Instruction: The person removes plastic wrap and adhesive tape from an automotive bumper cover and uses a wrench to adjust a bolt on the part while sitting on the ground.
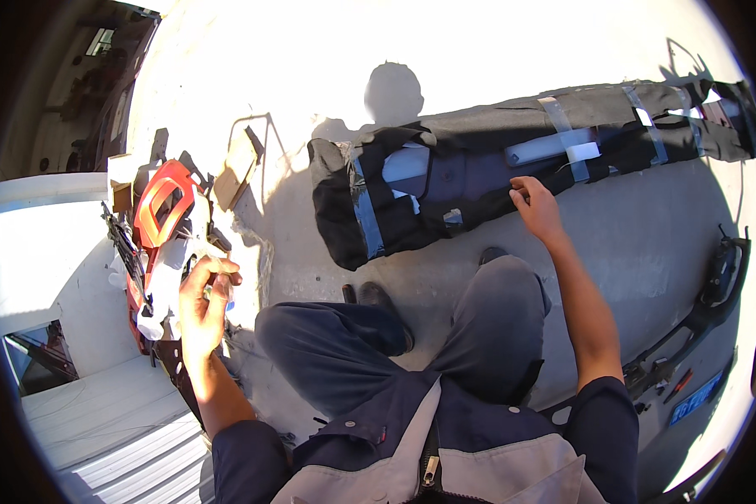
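A long bundle [479, 202] wrapped in black fabric, strapped with tape, lies across the ground ahead of me. Dark panels and silver-grey pieces show through its openings. My right hand [532, 206] hovers at the bundle's near edge, fingers slightly bent and apart, holding nothing visible; whether it touches the fabric I cannot tell. My left hand [207, 294] is raised beside a heap with a red plastic part [153, 231]; its fingers are curled together, and whatever they hold is too small to make out.
My bent knees [504, 319] are below the bundle. Cardboard [235, 168] lies at upper left, white panels [76, 420] along the left. A long black part [714, 277], small tools [679, 386] and a blue plate [695, 399] lie at right. A head's shadow falls beyond the bundle.
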A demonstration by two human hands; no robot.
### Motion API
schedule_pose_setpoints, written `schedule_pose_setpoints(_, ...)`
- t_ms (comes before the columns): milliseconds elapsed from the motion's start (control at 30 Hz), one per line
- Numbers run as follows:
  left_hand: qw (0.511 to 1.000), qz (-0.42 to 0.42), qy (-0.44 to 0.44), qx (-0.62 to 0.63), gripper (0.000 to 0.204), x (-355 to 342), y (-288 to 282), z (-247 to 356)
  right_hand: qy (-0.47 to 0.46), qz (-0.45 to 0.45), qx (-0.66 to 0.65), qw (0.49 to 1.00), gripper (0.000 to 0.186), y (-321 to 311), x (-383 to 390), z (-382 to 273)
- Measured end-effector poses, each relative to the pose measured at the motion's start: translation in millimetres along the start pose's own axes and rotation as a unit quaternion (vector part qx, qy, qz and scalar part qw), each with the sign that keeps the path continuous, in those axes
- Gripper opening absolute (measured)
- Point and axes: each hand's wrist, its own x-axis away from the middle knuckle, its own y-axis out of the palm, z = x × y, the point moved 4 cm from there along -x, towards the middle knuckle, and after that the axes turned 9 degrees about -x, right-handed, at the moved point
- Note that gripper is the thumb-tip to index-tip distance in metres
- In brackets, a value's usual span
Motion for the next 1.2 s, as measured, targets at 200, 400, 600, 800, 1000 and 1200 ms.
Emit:
schedule_pose_setpoints(200, 0.939, -0.169, 0.288, -0.078, 0.013, -19.5, 91.6, 78.0, -0.168, -0.196, -0.116, 0.959, 0.039, 25.3, -43.4, -269.2)
schedule_pose_setpoints(400, 0.93, -0.099, 0.354, 0.008, 0.01, -27.5, 138.9, 85.2, -0.123, -0.448, -0.166, 0.87, 0.051, 140.9, -19.9, -300.7)
schedule_pose_setpoints(600, 0.928, -0.059, 0.361, -0.068, 0.01, -23.7, 163.7, 50.5, -0.062, -0.33, -0.183, 0.924, 0.032, 156.7, -9.1, -279.8)
schedule_pose_setpoints(800, 0.964, -0.013, 0.266, -0.003, 0.009, -41.6, 124.6, 45.7, -0.064, -0.08, -0.103, 0.989, 0.025, 126.2, -43.1, -253.2)
schedule_pose_setpoints(1000, 0.976, 0.197, 0.095, -0.007, 0.029, -91.5, 137.5, -33.8, 0.001, -0.145, -0.331, 0.932, 0.034, 122.1, -47.2, -252.5)
schedule_pose_setpoints(1200, 0.846, -0.266, -0.023, 0.462, 0.043, -101.1, 195.2, -0.5, -0.036, -0.081, -0.417, 0.905, 0.027, 119.9, -59.9, -243.4)
